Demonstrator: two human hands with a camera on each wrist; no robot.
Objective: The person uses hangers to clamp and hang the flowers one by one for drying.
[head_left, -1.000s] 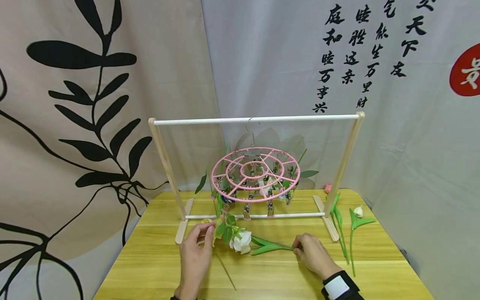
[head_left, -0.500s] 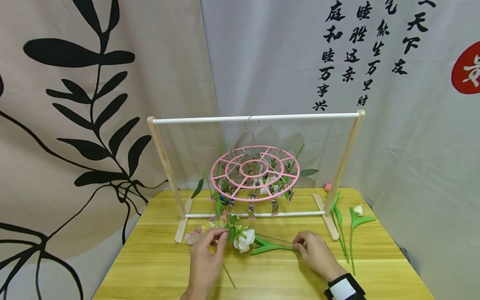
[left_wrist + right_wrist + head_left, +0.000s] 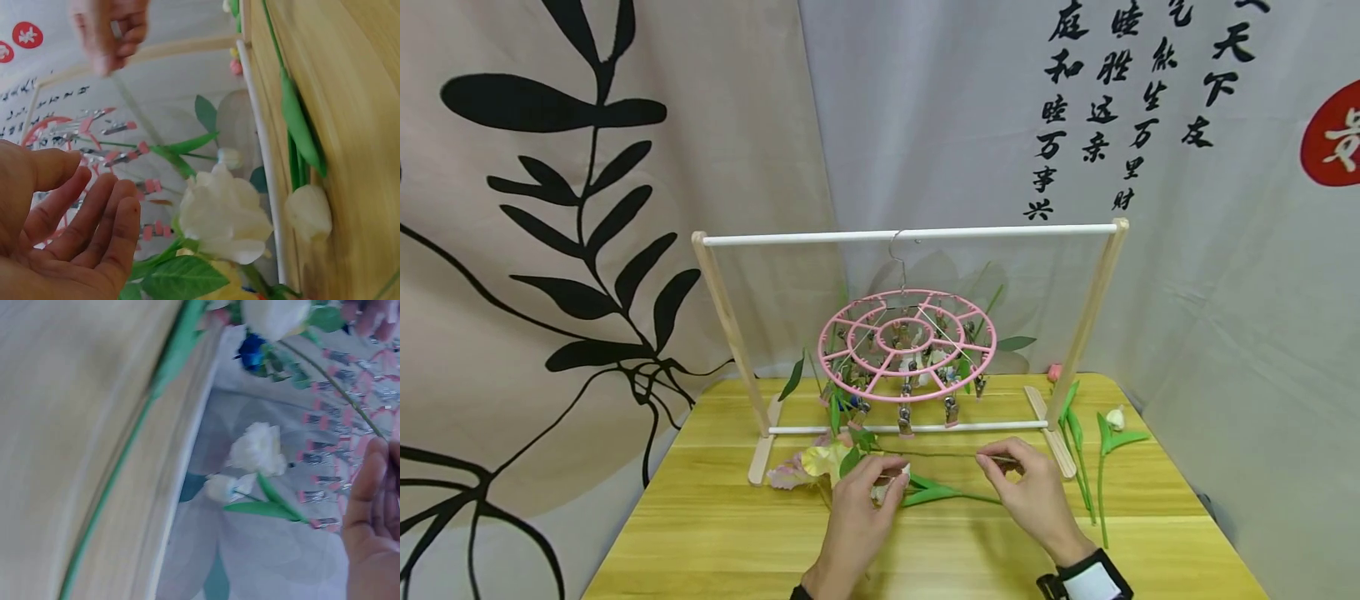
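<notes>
My right hand (image 3: 1026, 487) pinches the thin stem (image 3: 337, 387) of a white rose (image 3: 225, 215) and holds it up over the table. Beside the bloom is my left hand (image 3: 865, 512), thumb apart and fingers loosely bent with nothing between them in the left wrist view (image 3: 75, 231). A white tulip (image 3: 309, 212) with green leaves (image 3: 936, 492) lies on the table underneath; in the head view my left hand hides its bloom. Yellow and pale pink flowers (image 3: 823, 461) lie to the left of that hand.
A pink round clip hanger (image 3: 906, 346) hangs from a white-barred wooden rack (image 3: 925, 236), with flowers and stems around its clips. A pink tulip (image 3: 1055, 372) and a white tulip (image 3: 1116, 418) lie by the rack's right leg on the wooden table (image 3: 700, 533).
My left hand has moved right, from the yellow flower to the white rose. My right hand has risen slightly from the tulip's stem and now holds the rose's stem.
</notes>
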